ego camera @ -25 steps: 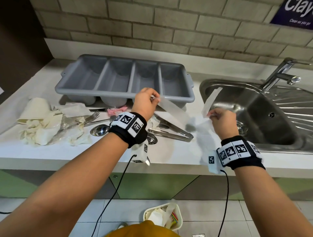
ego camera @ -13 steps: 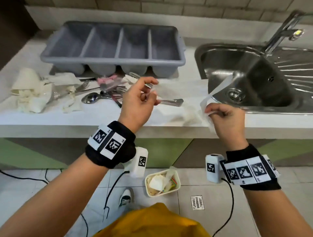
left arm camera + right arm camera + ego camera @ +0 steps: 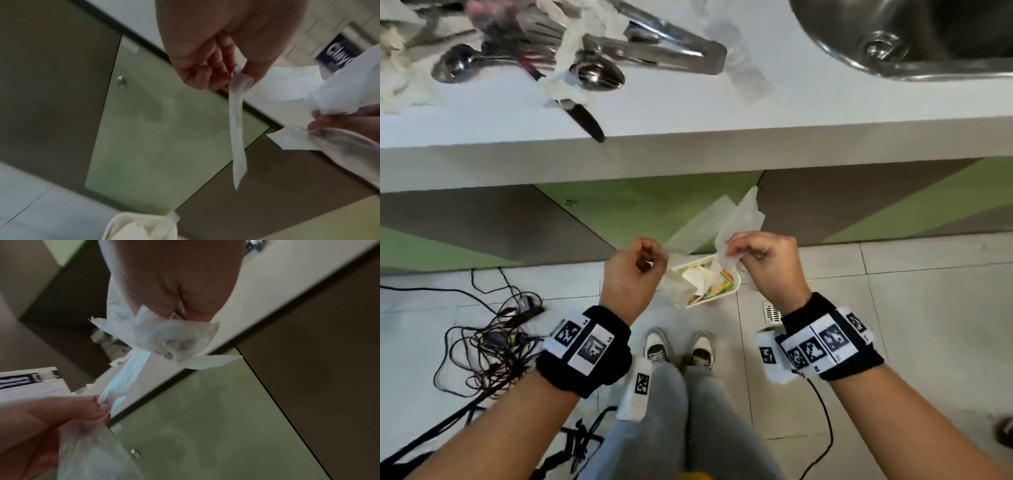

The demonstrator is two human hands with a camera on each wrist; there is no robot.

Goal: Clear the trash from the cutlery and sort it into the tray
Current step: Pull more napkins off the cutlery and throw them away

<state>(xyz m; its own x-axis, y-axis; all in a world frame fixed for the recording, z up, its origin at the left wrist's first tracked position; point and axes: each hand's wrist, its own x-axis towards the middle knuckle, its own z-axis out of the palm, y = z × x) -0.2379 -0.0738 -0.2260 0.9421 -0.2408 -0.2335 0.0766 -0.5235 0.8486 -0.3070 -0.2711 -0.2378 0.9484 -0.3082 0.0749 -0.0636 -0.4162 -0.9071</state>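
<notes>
Both hands are below the counter edge, over a small white trash bin (image 3: 732, 289) on the floor. My left hand (image 3: 654, 260) pinches a long clear wrapper strip (image 3: 698, 222) (image 3: 238, 129) between thumb and fingers. Beside it, my right hand (image 3: 739, 251) grips a crumpled white paper napkin (image 3: 743, 219) (image 3: 174, 335). The bin (image 3: 141, 227) holds paper and a colourful wrapper. On the counter lie a spoon (image 3: 599, 75), a second spoon (image 3: 458, 65), tongs (image 3: 661, 51) and a knife (image 3: 582, 118), with tissue scraps among them. The tray is out of view.
The steel sink (image 3: 893, 37) is at the top right. A tangle of black cables (image 3: 493, 339) lies on the tiled floor at the left. My feet (image 3: 678, 349) stand just behind the bin, in front of green and brown cabinet fronts (image 3: 654, 205).
Both hands have come down from counter height to just above the floor bin, still holding the wrapper and napkin. The view has tilted down and the tray has left the frame.
</notes>
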